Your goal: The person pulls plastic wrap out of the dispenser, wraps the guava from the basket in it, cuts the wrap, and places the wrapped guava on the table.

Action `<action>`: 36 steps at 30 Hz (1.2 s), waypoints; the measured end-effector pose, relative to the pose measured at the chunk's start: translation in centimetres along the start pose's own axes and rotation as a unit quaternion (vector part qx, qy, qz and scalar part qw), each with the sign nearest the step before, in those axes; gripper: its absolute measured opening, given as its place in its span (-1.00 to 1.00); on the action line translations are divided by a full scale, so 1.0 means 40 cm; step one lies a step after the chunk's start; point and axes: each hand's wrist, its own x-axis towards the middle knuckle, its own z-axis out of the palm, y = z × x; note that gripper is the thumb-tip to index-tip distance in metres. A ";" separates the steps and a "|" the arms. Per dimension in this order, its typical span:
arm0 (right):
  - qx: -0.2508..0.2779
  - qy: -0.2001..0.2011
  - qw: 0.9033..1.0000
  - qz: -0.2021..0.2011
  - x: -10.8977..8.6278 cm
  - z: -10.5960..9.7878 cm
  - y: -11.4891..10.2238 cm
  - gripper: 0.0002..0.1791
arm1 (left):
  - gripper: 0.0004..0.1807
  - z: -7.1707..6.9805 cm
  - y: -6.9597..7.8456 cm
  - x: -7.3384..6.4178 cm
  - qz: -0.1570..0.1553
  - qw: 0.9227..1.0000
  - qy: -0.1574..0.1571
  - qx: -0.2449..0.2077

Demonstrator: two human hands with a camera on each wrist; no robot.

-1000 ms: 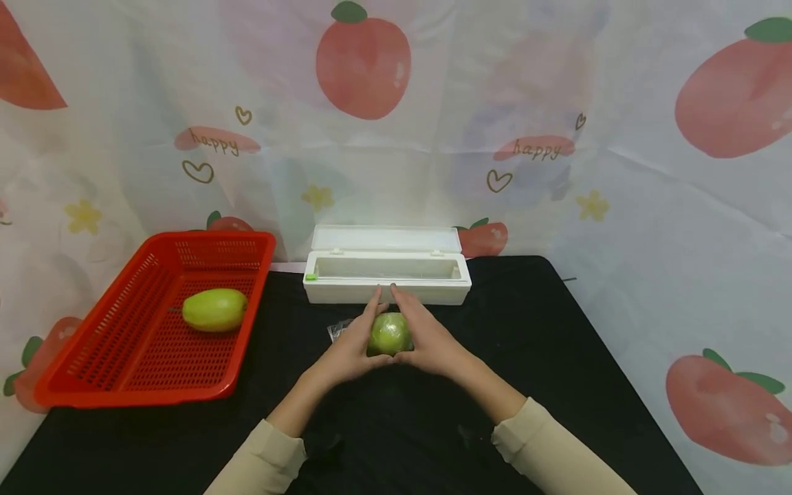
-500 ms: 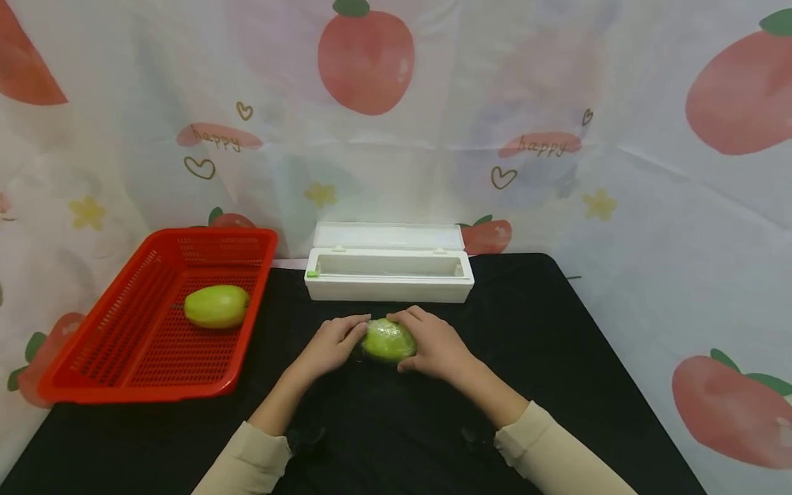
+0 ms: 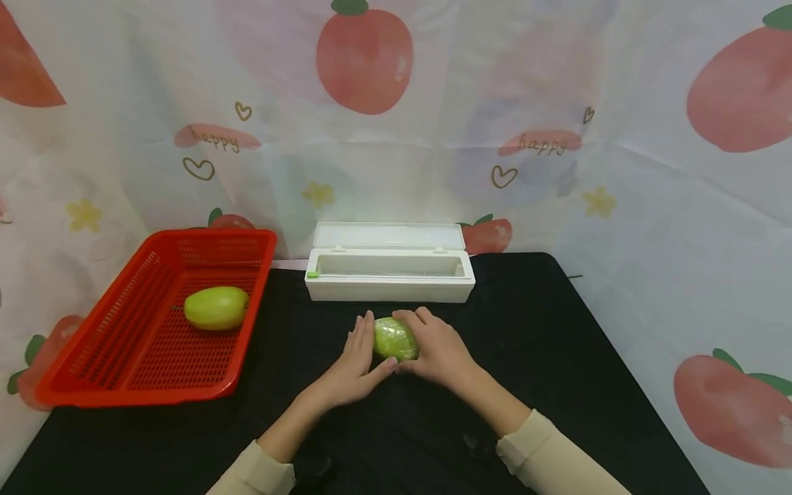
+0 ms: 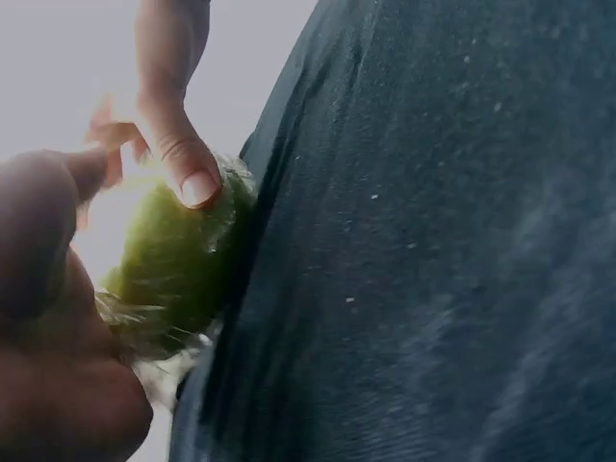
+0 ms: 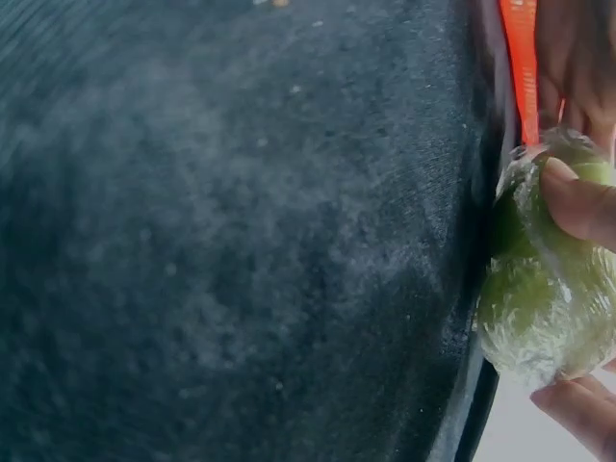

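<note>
A green fruit (image 3: 396,339) wrapped in clear cling film sits on the black tabletop in front of the white box. My right hand (image 3: 438,349) grips it from the right, fingers curved over its far side and thumb at its near side. Along the fruit's left side lies my left hand (image 3: 354,368), fingers straight and thumb reaching toward the right thumb. In the left wrist view a thumb presses the wrapped fruit (image 4: 178,255). Bunched, creased film covers the fruit (image 5: 539,298) in the right wrist view. The fruit's underside is hidden.
A white cling film box (image 3: 390,291) with its lid raised stands behind the hands. To the left, a red plastic basket (image 3: 139,395) holds a yellow-green oval fruit (image 3: 216,308). A printed curtain (image 3: 396,185) hangs behind the black-covered table (image 3: 557,385).
Both hands were cupped around the fruit, fingertips close together. The left hand drew back, then came flat against the fruit's left side. The right hand now grips the fruit, which lies slightly further right.
</note>
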 end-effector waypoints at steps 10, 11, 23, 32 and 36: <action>-0.014 -0.017 1.000 0.018 -0.028 0.002 0.012 0.02 | -0.34 0.039 -0.011 0.046 -0.082 0.853 0.149 -0.492; -0.003 -0.013 1.000 0.024 -0.032 0.003 0.012 0.02 | -0.33 0.044 -0.009 0.053 -0.088 0.821 0.152 -0.544; -0.031 0.002 0.999 0.022 -0.054 0.028 -0.002 0.08 | -0.23 0.076 0.057 0.127 -0.209 0.790 0.208 -0.538; 0.053 -0.037 0.997 0.034 -0.065 0.034 -0.042 0.27 | -0.54 0.070 0.061 0.129 -0.222 0.813 0.228 -0.487; 0.124 -0.023 0.990 0.066 -0.067 0.038 -0.039 0.24 | -0.53 0.074 0.061 0.128 -0.178 0.836 0.209 -0.476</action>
